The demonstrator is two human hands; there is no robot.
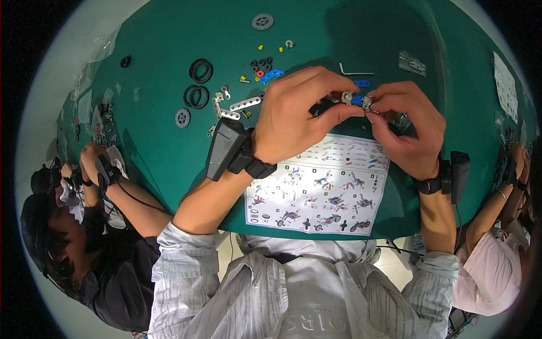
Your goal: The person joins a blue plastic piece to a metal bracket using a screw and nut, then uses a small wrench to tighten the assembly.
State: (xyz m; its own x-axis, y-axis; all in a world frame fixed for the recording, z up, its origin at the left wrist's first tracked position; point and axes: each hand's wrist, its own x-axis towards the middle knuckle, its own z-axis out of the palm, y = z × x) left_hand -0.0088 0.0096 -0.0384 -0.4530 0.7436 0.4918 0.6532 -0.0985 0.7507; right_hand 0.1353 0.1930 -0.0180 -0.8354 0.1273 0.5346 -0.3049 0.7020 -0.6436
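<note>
A small assembly of silvery metal brackets and blue pieces (357, 100) is held above the green table between my two hands. My left hand (302, 104) pinches its left end with thumb and forefinger. At the other end, the closed fingertips of my right hand (409, 116) grip it. The fingers partly cover the assembly, so its full shape is hidden. Just beyond it lies a flat blue piece (361, 83). A printed instruction sheet (316, 195) with pictures of a motorcycle model lies below my hands.
Left of my hands lie black rubber rings (201, 70), silvery perforated strips (245, 104), a blue link piece (274, 76) and a grey wheel (182, 117). Another wheel (262, 22), an L-shaped hex key (357, 72) and a plastic bag (412, 64) lie farther back. People work at both sides.
</note>
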